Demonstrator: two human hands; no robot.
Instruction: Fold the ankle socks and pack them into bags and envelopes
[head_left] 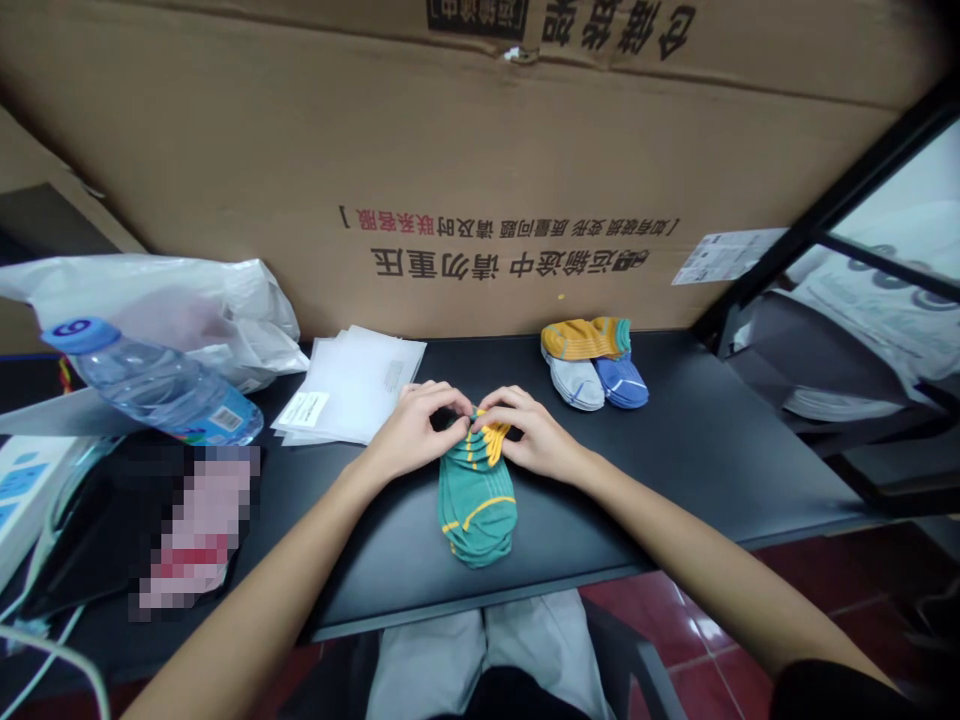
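Observation:
A pair of green socks with yellow bands lies near the front of the black table, toes toward me. My left hand pinches the cuff end from the left, thumb and fingertips together. From the right, my right hand grips the yellow-edged cuff between thumb and fingers. The fingertips of both hands nearly meet at the cuffs, and what lies right between them is partly hidden. Back right on the table sit an ochre sock pair, a light grey pair and a blue pair, bundled close together.
Clear plastic sleeves lie behind my left hand. Further left, a water bottle leans beside a white plastic bag. A large cardboard box walls off the table's back. A black metal frame stands at the right.

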